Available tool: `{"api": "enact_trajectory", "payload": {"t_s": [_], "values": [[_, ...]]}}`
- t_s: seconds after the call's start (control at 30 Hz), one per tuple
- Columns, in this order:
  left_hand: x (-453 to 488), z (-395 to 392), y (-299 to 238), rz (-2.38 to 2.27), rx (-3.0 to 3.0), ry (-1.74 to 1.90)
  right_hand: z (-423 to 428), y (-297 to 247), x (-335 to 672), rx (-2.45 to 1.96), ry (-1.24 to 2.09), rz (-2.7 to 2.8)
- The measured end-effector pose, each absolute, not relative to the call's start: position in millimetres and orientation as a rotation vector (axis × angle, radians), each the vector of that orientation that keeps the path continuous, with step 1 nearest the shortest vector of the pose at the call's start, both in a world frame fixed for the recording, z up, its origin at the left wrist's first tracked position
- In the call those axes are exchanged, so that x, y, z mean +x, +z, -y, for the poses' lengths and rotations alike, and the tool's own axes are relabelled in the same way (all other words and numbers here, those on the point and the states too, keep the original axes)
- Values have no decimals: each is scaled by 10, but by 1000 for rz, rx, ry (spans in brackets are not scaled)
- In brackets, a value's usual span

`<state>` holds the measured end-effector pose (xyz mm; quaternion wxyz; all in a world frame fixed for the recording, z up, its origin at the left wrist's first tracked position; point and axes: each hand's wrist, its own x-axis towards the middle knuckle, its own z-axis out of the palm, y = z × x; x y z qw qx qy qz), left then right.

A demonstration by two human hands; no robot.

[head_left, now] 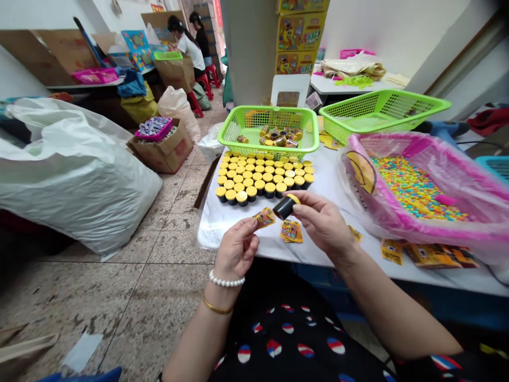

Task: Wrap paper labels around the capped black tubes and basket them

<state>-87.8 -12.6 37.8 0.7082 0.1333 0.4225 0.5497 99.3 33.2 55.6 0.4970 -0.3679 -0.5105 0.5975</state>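
Note:
My right hand [323,224] pinches a small black cylindrical container [284,207] with a yellow lid, tilted over the white table [254,243]. My left hand [237,249] holds a small orange-and-yellow printed label [265,217] by its edge, a little left of the container and apart from it. A loose stack of similar labels [291,231] lies just below them. Beyond my hands stand several rows of upright black containers with yellow lids [258,178]. A green plastic basket [268,132] behind the rows holds a heap of labelled containers [279,137].
To the right, a pink-lined tray [421,185] holds many colourful candies. A second green basket [382,110] stands behind it. Large white sacks [67,170] and a cardboard box [163,148] sit on the tiled floor. Two seated people [189,45] are in the background.

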Motion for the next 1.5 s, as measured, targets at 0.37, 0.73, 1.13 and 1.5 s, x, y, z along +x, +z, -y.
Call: {"api": "enact_trajectory", "payload": {"t_s": [0.37,0.73,1.13,1.5], "values": [[-793,110,300,-835,317,1237,-237,470,897,-980,1347,1291],[-678,144,301,-796,309,1287,-124,474,887,-840,1313,1333],[-641,163,193,-899,412,1307,-122,420,911,-885,1368,1318],[-862,135,241,-971,1141,1190,-205,389,1114,-831,1097,1914]]}}
